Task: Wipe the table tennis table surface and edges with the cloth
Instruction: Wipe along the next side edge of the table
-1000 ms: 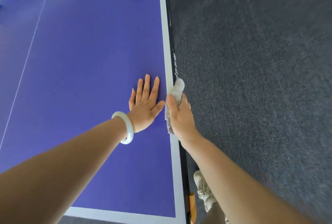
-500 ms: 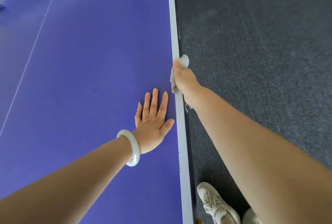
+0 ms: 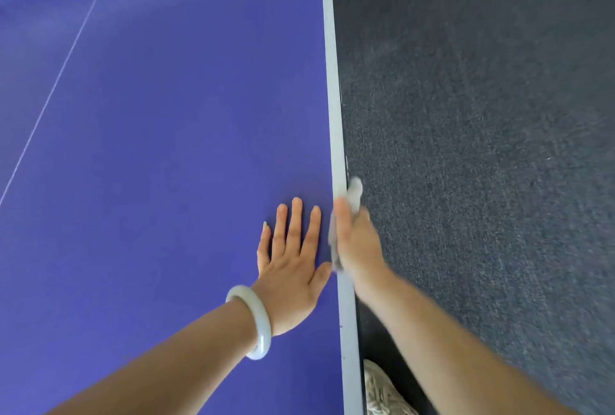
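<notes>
A dark blue-grey carpet [image 3: 482,148] fills the right side of the view, its short, speckled pile flecked with pale lint and crossed by a few lighter, scuffed streaks. At the bottom edge, standing on that carpet, is the toe of a cream-coloured shoe [image 3: 382,391] with a textured upper; only its front part shows. A smooth, milky-white bangle [image 3: 259,324] circles a wrist in the lower middle, sitting tilted across the forearm.
</notes>
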Demonstrator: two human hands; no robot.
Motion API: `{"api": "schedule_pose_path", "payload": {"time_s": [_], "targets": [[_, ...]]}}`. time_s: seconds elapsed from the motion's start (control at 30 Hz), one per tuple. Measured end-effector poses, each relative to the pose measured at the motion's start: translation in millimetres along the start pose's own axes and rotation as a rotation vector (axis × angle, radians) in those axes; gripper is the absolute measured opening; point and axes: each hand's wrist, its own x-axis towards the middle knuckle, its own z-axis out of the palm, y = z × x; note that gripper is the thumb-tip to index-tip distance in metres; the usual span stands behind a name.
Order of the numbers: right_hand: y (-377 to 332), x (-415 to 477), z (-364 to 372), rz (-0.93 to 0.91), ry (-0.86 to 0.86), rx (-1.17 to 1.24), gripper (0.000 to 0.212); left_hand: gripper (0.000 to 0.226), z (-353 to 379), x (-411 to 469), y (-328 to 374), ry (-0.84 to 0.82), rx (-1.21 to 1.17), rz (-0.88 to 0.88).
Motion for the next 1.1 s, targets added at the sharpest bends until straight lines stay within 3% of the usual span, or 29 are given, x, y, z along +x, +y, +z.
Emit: {"api": "schedule_pose_path", "payload": {"time_s": [0.13, 0.4, 0.57, 0.7, 0.93, 1.1], "targets": [[-53, 67, -4, 0.009, -0.049, -0.029, 0.065, 0.062, 0, -7, 2, 0.068, -0.069, 0.018], [-44, 67, -5, -0.005, -0.071, 0.103, 0.058, 0.051, -36, 46, 6, 0.424, -0.212, -0.14], [-42, 66, -4, -0.035, -0.057, 0.087, 0.055, 0.056, -67, 133, -7, 0.334, -0.105, -0.292], [-50, 69, -5, -0.031, -0.082, 0.025, 0.065, 0.055, -65, 153, -8, 0.323, -0.06, -0.296], [-142, 181, 0, 0.092, -0.086, 0.091, 0.074, 0.065, -61, 154, -4, 0.366, -0.028, -0.31], [-81, 106, -5, -0.05, -0.082, 0.134, 0.068, 0.065, -64, 152, -3, 0.379, -0.083, -0.316]]}}
